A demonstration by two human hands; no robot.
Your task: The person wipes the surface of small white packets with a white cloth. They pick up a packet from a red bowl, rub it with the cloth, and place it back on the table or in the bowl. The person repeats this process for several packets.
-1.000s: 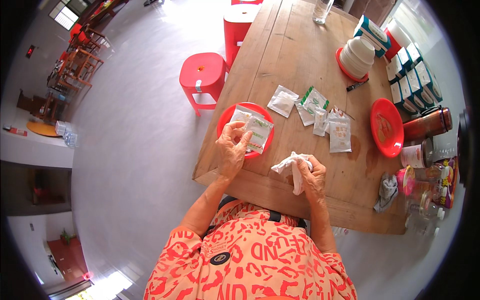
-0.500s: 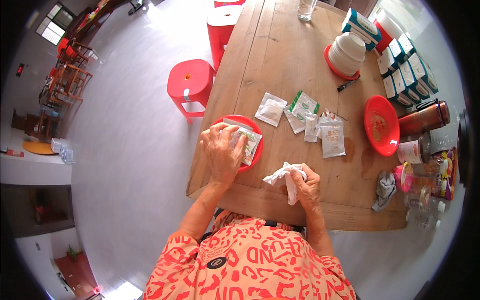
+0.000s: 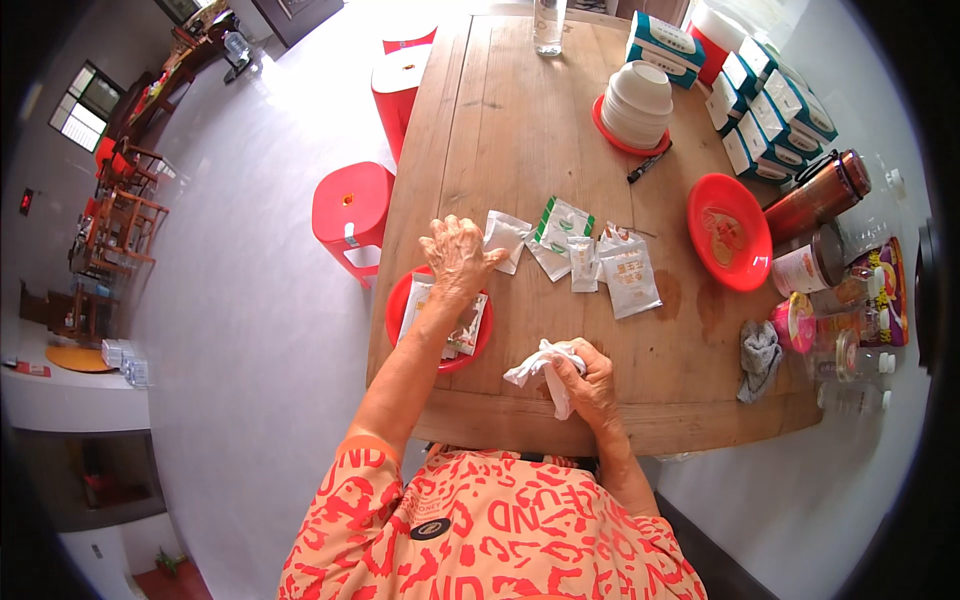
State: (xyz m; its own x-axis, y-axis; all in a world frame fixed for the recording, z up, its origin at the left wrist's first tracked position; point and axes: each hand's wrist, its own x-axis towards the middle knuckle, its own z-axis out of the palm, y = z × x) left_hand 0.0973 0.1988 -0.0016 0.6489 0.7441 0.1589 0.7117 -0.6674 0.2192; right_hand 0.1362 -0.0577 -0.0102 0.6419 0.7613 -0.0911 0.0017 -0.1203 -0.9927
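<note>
At the left a red plastic stool with a rounded square seat (image 3: 345, 200) stands on the floor beside the wooden table (image 3: 500, 120). On the table's near left corner sits a round red plastic dish (image 3: 394, 312), whose raised rim probably keeps the flat white-and-green sachets (image 3: 468, 326) inside from sliding about. The left hand (image 3: 462, 258) is over the dish's far side, its fingers loosely spread and seemingly gripping nothing, perhaps so the thumb can meet the square white sachet (image 3: 508, 236) just to the right — whether it touches, I cannot tell. Farther right, the right hand (image 3: 588, 385) clenches a crumpled white tissue or thin cloth (image 3: 541, 366) above the table's near edge, bunched between thumb and fingers, so one end hangs free. Beyond it, a white sachet with a green striped edge (image 3: 566, 224), a slim white sachet (image 3: 583, 266) and a larger white sachet with tan print (image 3: 631, 282) lie close together, likely within easy reach. Rightmost, a red round plate (image 3: 730, 255) tilts — apparently propped on something hidden.
</note>
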